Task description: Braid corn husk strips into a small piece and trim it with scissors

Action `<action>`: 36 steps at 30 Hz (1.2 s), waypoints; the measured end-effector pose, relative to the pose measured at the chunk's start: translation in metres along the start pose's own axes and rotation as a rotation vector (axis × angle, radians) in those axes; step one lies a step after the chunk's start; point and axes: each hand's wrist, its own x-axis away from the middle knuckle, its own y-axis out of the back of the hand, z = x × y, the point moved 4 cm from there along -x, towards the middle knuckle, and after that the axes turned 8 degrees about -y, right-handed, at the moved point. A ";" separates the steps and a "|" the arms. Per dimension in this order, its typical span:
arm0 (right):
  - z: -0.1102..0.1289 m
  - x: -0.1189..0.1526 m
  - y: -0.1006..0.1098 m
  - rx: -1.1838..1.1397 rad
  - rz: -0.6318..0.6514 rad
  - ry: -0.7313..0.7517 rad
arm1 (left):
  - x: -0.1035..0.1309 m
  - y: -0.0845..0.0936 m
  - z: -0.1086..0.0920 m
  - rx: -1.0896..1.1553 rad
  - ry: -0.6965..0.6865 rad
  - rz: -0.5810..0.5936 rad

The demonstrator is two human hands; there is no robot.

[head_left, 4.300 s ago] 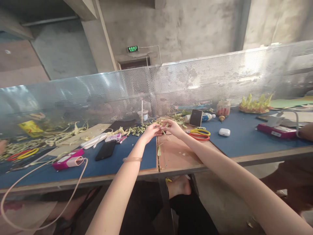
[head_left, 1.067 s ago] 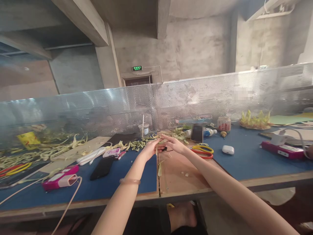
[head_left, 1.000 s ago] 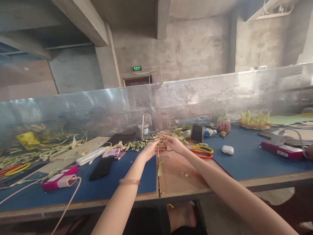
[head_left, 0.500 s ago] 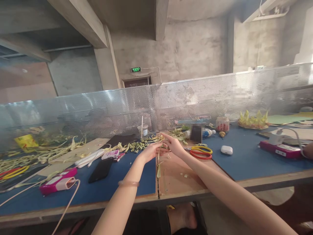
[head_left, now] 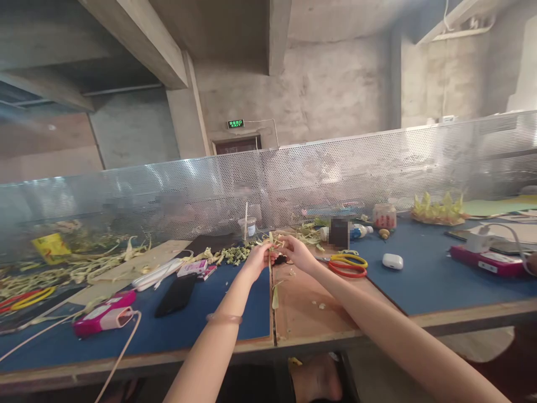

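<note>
Over the wooden board, my left hand (head_left: 257, 261) is closed with its fingertips pinching a pale green plant strip (head_left: 271, 239), which looks like a dried leaf or husk. My right hand (head_left: 296, 253) meets it from the other side, its fingers bent and pressed on the same piece. The finer shape of what they hold is too small to make out. Below the fingers, a loose pale strip (head_left: 275, 295) lies on the board. A dark object (head_left: 280, 259) shows between the hands; its kind is unclear. Red-and-yellow scissors (head_left: 347, 264) lie right of my right hand.
A heap of plant strips (head_left: 84, 268) covers the left side. Nearby are green buds (head_left: 237, 255), a black phone (head_left: 176, 295), a pink power strip (head_left: 104, 313), a plastic cup (head_left: 248, 228), a white earphone case (head_left: 392, 261) and a jar (head_left: 384, 216). A perforated metal screen (head_left: 293, 179) stands behind.
My hands have drawn slightly apart, and the right fingers are more bent. The dark object between them has come into view. The whole view has shifted a little.
</note>
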 end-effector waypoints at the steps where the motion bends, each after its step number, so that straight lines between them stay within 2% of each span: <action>1: 0.000 -0.001 0.000 0.003 0.000 0.005 | -0.001 0.000 0.000 0.007 -0.005 -0.010; 5: -0.001 -0.004 0.007 0.048 -0.037 0.007 | -0.003 0.000 0.001 0.054 -0.027 -0.033; 10: 0.001 0.000 0.017 0.196 -0.216 -0.048 | -0.002 0.002 -0.004 0.157 -0.090 -0.074; 12: 0.002 0.004 0.012 0.259 -0.229 -0.080 | -0.001 0.002 -0.007 0.203 -0.113 -0.082; 17: 0.007 0.011 -0.022 0.340 -0.007 -0.101 | 0.003 -0.007 -0.009 0.258 -0.100 -0.035; 20: 0.012 0.015 -0.034 0.332 0.092 -0.084 | 0.002 -0.008 -0.008 0.263 -0.087 -0.034; 25: 0.021 0.021 -0.032 0.248 0.212 -0.077 | 0.000 -0.003 -0.005 0.261 -0.089 -0.055; 31: 0.017 0.023 -0.034 0.202 0.356 -0.089 | -0.003 0.002 -0.001 0.230 -0.110 -0.070; 34: 0.015 0.025 -0.036 0.206 0.379 -0.069 | -0.003 0.005 0.000 0.193 -0.119 -0.067; 36: 0.016 0.026 -0.035 0.222 0.350 -0.048 | -0.002 0.005 0.000 0.163 -0.127 -0.058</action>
